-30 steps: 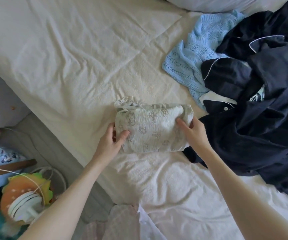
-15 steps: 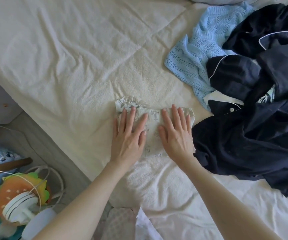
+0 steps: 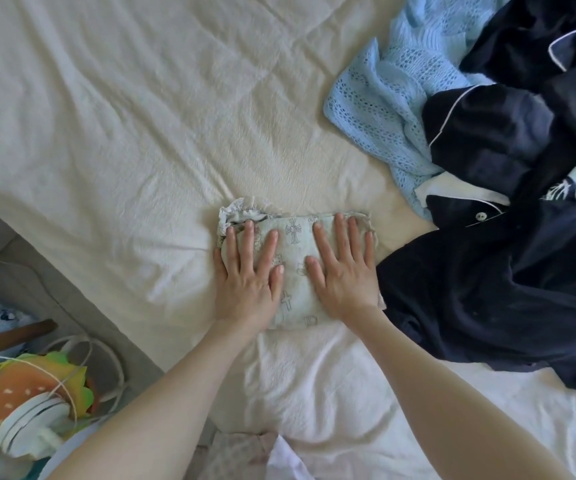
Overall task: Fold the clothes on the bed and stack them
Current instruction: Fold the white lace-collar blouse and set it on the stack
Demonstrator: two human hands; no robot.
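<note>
Pressing folded garment [image 3: 295, 271] (cross print) | left hand [image 3: 246, 285], right hand [image 3: 343, 275]: flat, gripping nothing | writing: unreadable

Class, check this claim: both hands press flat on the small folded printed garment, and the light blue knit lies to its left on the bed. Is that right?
Not quite. Both hands, left and right, do press flat on the folded printed garment, but the head view shows the light blue knit to its right, beside the dark clothes.
</note>
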